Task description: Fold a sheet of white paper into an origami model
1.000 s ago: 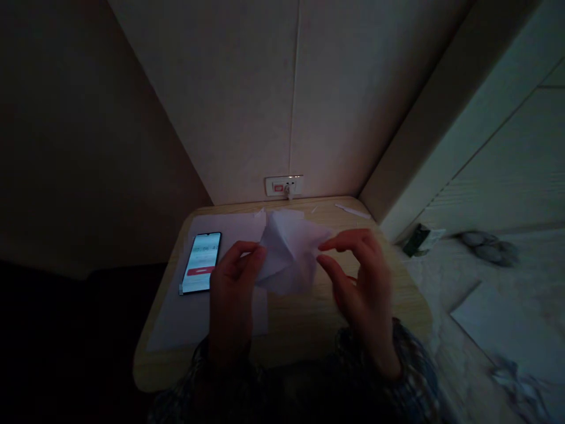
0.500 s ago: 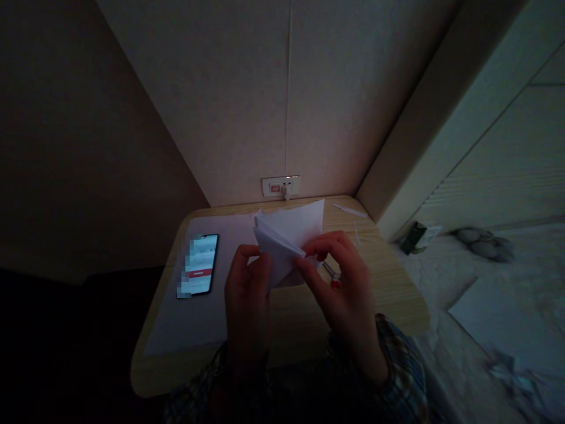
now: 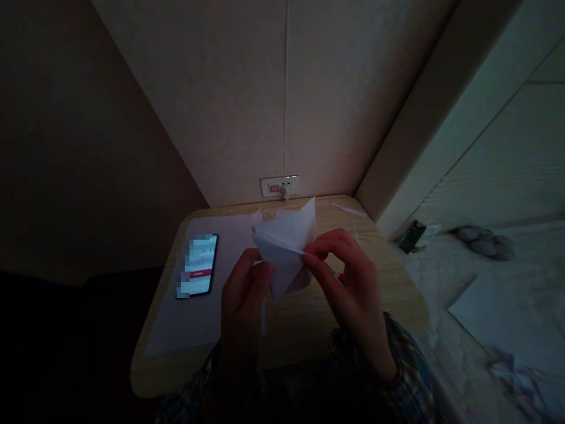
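A folded sheet of white paper point(image 3: 285, 253) is held up over the table, its layers partly spread and one corner pointing up. My left hand point(image 3: 247, 288) is closed on the paper's left side, thumb in front. With thumb and fingertips, my right hand point(image 3: 346, 274) pinches the paper's right side at a fold. Behind the right hand lie scissors point(image 3: 339, 277) with red on the handle, mostly hidden. Left of the hands, a phone point(image 3: 200, 265) with a lit screen rests on a flat white sheet point(image 3: 176, 324).
The small wooden table point(image 3: 388, 282) stands against a wall with a socket point(image 3: 280, 186) and a plug in it. Thin paper strips point(image 3: 348, 209) lie at its back right. On the bed at right are a white sheet point(image 3: 503, 318) and a dark green box point(image 3: 412, 237).
The folded paper has turned and tilted, so a lower corner now points down and the layers sit closer at the right. My right hand has shifted slightly right, covering more of the scissors.
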{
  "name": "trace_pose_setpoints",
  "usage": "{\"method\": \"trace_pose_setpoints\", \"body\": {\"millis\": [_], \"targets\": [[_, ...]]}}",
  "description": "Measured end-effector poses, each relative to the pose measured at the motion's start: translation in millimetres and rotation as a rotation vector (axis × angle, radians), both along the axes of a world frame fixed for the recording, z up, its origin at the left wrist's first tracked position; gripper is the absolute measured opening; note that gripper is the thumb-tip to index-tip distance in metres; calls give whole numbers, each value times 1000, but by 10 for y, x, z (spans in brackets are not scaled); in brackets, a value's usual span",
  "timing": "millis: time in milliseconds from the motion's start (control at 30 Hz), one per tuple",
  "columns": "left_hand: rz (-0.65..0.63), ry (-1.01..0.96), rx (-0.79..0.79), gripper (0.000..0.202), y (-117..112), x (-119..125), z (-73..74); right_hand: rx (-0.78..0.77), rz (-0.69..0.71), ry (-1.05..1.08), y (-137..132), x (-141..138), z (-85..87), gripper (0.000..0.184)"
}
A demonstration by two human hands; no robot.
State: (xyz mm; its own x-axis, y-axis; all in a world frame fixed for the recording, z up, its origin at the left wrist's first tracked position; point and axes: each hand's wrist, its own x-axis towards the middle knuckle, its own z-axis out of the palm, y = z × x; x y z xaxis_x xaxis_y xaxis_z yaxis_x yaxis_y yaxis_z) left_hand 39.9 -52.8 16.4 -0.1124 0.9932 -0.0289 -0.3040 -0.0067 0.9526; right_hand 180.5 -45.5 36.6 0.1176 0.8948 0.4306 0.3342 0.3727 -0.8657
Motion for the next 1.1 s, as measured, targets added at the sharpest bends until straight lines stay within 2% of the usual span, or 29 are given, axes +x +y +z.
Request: {"method": "trace_pose_setpoints", "body": {"millis": [133, 300, 467, 667, 733, 867, 1100], "targets": [[21, 36, -8, 5, -8, 18, 38, 0, 5, -12, 2, 2, 16, 12], [25, 54, -18, 10, -22, 59, 72, 39, -52, -12, 16, 12, 20, 18], [41, 92, -17, 11, -32, 96, 92, 26, 7, -33, 36, 16, 22, 15], [35, 144, -3, 22, -53, 143, 144, 43, -36, -70, 57, 28, 19, 23], [42, 169, 10, 23, -51, 150, 149, 54, -35, -104, 61, 27, 21, 20], [23, 230, 33, 14, -51, 160, 140, 77, -36, -135, 72, 1, 48, 7], [-71, 327, 83, 9, -57, 112, 85, 55, -40, 43, 92, -28, 60, 22]]}}
